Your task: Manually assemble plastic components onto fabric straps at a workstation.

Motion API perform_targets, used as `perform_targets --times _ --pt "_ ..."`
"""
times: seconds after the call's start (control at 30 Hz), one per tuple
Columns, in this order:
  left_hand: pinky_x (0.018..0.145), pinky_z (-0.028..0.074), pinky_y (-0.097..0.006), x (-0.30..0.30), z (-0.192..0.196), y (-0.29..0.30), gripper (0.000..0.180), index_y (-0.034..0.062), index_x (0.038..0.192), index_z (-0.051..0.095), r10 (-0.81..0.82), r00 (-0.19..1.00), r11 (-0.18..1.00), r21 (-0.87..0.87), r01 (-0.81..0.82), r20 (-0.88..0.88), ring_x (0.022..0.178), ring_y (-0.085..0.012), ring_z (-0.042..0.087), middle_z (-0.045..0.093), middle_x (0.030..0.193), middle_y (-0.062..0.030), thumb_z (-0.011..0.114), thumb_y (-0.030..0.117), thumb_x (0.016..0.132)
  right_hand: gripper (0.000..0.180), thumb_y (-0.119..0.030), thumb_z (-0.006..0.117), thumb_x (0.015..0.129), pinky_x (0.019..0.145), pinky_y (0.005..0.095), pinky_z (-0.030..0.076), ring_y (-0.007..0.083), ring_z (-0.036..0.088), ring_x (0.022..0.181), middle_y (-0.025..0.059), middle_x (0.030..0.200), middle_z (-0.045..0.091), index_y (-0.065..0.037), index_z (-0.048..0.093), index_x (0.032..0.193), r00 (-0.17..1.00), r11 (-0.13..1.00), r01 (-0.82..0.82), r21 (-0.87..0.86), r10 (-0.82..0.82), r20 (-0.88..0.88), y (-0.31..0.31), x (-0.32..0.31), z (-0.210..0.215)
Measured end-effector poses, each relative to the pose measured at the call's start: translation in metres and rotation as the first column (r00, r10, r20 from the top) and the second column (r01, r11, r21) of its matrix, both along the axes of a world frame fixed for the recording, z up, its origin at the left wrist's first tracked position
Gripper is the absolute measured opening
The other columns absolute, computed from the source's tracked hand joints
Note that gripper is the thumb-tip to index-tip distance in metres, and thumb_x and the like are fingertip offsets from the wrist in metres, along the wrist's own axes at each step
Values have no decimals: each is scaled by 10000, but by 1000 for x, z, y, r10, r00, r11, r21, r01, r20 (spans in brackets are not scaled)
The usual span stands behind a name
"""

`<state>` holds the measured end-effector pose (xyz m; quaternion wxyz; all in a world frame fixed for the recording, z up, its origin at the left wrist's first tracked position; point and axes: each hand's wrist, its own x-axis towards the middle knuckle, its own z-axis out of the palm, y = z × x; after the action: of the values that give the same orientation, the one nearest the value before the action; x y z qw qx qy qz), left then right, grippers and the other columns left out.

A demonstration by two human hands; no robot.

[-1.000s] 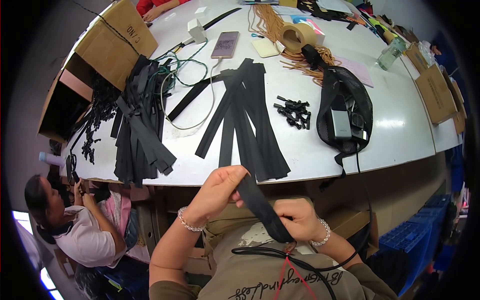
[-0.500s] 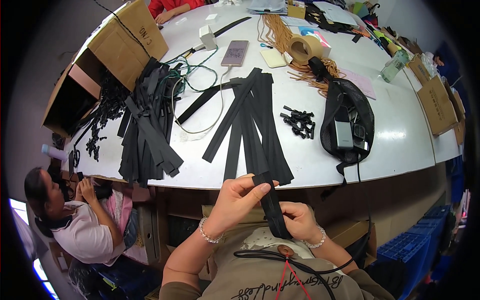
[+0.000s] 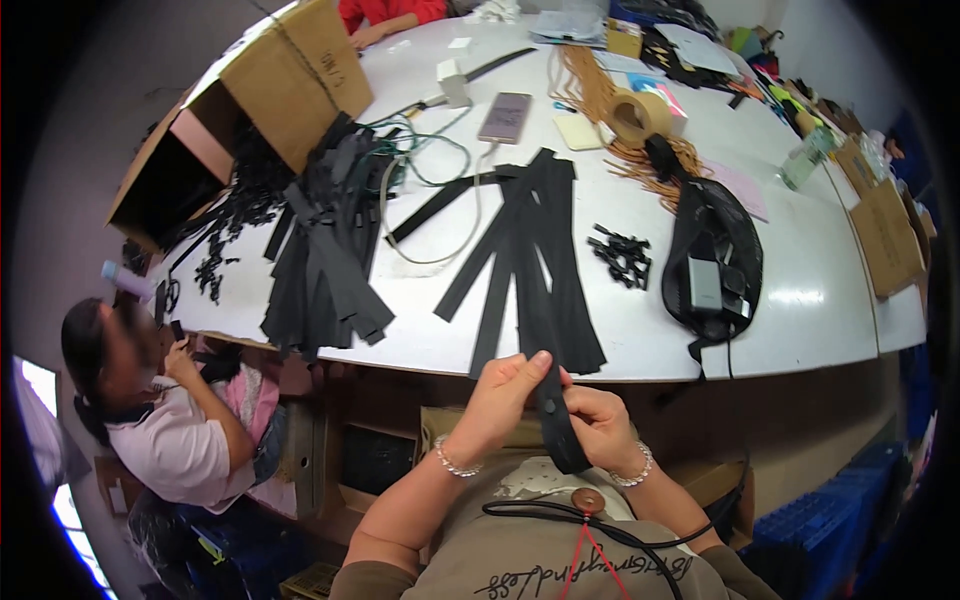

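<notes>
Strap heap [image 3: 325, 250] overhangs the worktop [image 3: 810, 300] near edge at left. Left hand [image 3: 505, 390] and right hand [image 3: 600, 425] both pinch one black strap [image 3: 555, 415] below that edge, clear of it. Bare surface lies beyond the pouch [image 3: 712, 262], rightward.
</notes>
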<state>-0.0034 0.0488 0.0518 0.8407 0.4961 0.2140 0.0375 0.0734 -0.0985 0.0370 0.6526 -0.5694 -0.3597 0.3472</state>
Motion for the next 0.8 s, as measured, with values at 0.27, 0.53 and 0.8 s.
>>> perform_targets --times 0.27,0.53,0.8 --pt "621 479 -217 -9 4 3 427 27 881 632 8 995 983 -180 -25 -97 685 -62 569 619 787 -14 422 385 980 70 36 572 784 591 240 419 125 530 640 54 721 563 17 614 837 971 995 -103 -19 105 215 8 9 8" --pt "560 475 -206 -38 55 47 214 46 732 545 420 901 844 318 -432 109 599 -75 582 615 707 -21 558 134 927 282 -58 633 843 630 205 451 73 529 667 25 762 582 10 601 1114 980 998 53 -27 -47 191 17 -7 21" --pt "415 257 -181 -23 111 238 252 64 800 622 606 704 340 680 -650 370 472 -2 356 451 598 74 537 254 942 187 -34 616 839 628 199 463 64 558 666 35 767 621 6 637 1021 977 964 188 -190 -162 142 -2 9 -14"
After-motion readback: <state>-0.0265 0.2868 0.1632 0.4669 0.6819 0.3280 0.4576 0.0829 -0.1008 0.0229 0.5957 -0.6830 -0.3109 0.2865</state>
